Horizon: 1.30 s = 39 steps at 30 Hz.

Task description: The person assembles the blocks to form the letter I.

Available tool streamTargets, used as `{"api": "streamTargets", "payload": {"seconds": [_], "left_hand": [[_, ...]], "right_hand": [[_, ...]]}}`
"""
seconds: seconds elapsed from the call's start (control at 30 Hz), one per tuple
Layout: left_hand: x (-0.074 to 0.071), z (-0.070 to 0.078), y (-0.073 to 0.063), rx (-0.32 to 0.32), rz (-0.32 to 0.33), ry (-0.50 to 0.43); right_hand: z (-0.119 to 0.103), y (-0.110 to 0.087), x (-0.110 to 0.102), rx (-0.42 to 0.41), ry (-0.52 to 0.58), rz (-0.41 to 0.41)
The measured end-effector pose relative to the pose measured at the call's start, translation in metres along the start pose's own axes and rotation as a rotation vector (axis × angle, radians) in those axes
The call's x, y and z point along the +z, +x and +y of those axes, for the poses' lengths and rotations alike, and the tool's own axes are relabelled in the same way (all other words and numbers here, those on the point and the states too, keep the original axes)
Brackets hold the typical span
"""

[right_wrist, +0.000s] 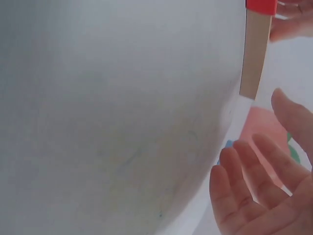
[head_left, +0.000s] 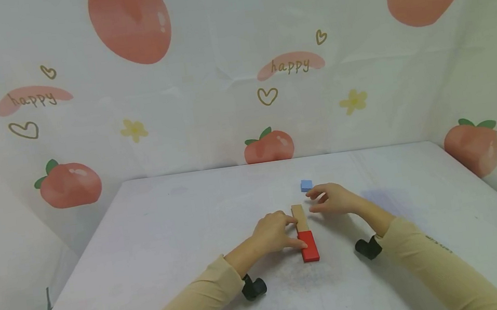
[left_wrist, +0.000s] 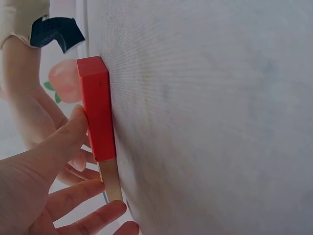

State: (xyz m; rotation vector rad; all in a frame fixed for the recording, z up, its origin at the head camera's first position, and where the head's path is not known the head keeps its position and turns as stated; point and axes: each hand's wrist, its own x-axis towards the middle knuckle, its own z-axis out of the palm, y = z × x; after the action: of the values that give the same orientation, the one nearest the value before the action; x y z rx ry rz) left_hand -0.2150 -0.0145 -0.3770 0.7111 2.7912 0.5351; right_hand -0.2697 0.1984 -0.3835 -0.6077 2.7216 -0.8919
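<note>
I see the left hand's (head_left: pixel 274 233) spread thumb and fingers against the red block (head_left: pixel 310 253) and wooden block (head_left: pixel 300 217), end to end on the table (head_left: pixel 169 233), probably steadying their line, while the right hand (head_left: pixel 335 200), fingers loosely parted, hovers near the blue block (head_left: pixel 306 185).

We are losing the near edge of the table (head_left: pixel 166 213) below the head view and finding marks (head_left: pixel 438 243) on the right sleeve (head_left: pixel 443 271) too small to read. In the right wrist view, we are seeing the red block (right_wrist: pixel 261 6) cut off above and the right hand (right_wrist: pixel 274 198) mostly hiding the blue block (right_wrist: pixel 229 143).
</note>
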Motion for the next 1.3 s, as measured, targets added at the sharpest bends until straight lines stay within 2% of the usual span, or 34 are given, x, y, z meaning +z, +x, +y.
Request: {"api": "streamTargets", "payload": {"seconds": [0.2,0.43,0.77,1.3], "left_hand": [[-0.002,0.002,-0.001,-0.003,0.001,-0.005],[-0.002,0.003,-0.001,-0.022,-0.012,-0.019],[-0.001,0.002,0.000,-0.019,-0.007,-0.002],[-0.001,0.002,-0.001,-0.016,-0.006,-0.010]], "right_hand": [[0.008,0.003,-0.006,0.015,0.018,0.070],[0.009,0.006,-0.011,0.082,0.038,0.118],[0.011,0.013,-0.014,0.235,0.086,0.148],[0.014,0.022,-0.013,0.301,0.159,0.172]]}}
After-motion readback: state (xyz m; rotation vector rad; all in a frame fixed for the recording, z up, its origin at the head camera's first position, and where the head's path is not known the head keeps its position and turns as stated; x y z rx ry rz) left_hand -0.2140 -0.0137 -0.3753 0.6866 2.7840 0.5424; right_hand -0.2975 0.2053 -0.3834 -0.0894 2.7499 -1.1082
